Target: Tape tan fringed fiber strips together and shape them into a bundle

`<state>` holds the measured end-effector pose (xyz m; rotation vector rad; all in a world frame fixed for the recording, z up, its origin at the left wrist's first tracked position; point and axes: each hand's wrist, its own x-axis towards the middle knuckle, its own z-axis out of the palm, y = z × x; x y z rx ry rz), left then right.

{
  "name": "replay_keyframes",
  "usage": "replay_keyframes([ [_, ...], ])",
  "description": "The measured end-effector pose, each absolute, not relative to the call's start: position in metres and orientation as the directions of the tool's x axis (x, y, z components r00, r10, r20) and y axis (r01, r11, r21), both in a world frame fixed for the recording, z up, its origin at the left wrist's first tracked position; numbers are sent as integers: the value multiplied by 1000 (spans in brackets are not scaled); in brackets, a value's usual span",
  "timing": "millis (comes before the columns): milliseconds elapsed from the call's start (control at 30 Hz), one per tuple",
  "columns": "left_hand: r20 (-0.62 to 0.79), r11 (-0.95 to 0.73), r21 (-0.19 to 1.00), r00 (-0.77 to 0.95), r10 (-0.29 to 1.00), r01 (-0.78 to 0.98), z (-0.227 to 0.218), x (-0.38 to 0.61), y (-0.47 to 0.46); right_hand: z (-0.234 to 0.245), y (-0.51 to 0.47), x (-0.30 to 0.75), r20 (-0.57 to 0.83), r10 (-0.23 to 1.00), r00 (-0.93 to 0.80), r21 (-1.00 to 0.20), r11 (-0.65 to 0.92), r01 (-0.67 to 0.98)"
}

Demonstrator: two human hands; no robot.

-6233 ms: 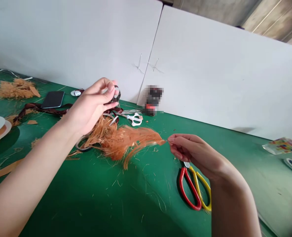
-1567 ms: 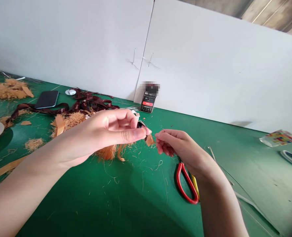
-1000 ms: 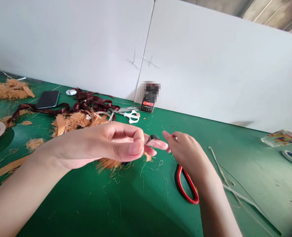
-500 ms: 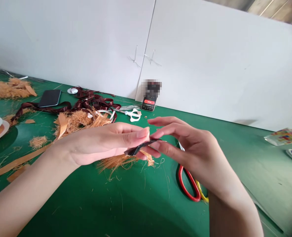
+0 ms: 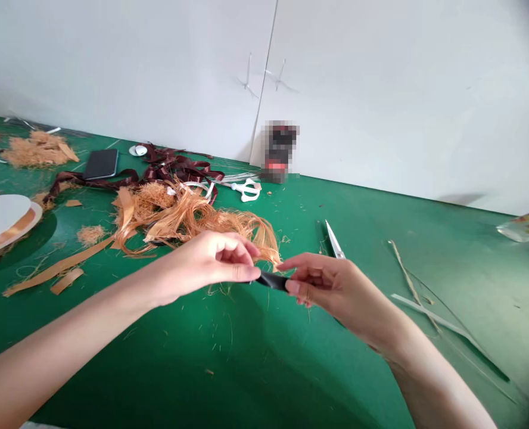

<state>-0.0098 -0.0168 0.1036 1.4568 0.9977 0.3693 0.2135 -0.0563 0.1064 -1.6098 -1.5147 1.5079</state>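
Observation:
Between my two hands a short, dark, shiny strip [image 5: 272, 280] is stretched, slightly twisted; whether it is tape or ribbon I cannot tell. My left hand [image 5: 222, 262] pinches its left end between thumb and fingers. At the other end, the thumb and forefinger of my right hand [image 5: 322, 280] are closed on it. Just behind my left hand lies a loose bundle of orange-brown frayed fibres [image 5: 202, 215] on the green table [image 5: 220, 369]. A pointed scissor blade [image 5: 335, 239] shows beyond my right hand, which hides the rest.
At left stands a white spool of copper ribbon [image 5: 5, 217]. Dark brown ribbon [image 5: 170, 167], a dark phone-like slab [image 5: 101, 164] and white-handled scissors [image 5: 247, 190] lie behind the fibres. A blurred device [image 5: 280, 152] leans on the white panel [image 5: 358, 89]. Thin strips [image 5: 434, 313] lie at right.
My hands have drawn apart, and the dark strip now spans the gap between them. The fibre bundle shows more fully behind my left hand. The red and yellow scissor handles are now hidden.

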Motion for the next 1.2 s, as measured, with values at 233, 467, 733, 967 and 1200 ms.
replay_keyframes([
  [233, -350, 90, 858, 448, 823, 506, 44, -5, -73, 56, -80, 213, -642, 745, -181, -755, -573, 320],
  [467, -160, -181, 624, 351, 922, 760, 15, 3, -91, 32, -88, 205, -490, 871, 36, -600, -367, 711],
  [733, 29, -470, 308, 486, 873, 827, 20, 2, -90, 51, -73, 227, -307, 944, 123, -384, -242, 891],
  [967, 446, -647, 242, 509, 736, 723, 40, 17, -51, 67, -47, 215, -200, 977, -74, -404, -14, 915],
  [1200, 486, -780, 179, 635, 600, 600, 52, 28, -6, 97, -20, 215, -288, 941, -178, -556, -13, 831],
])
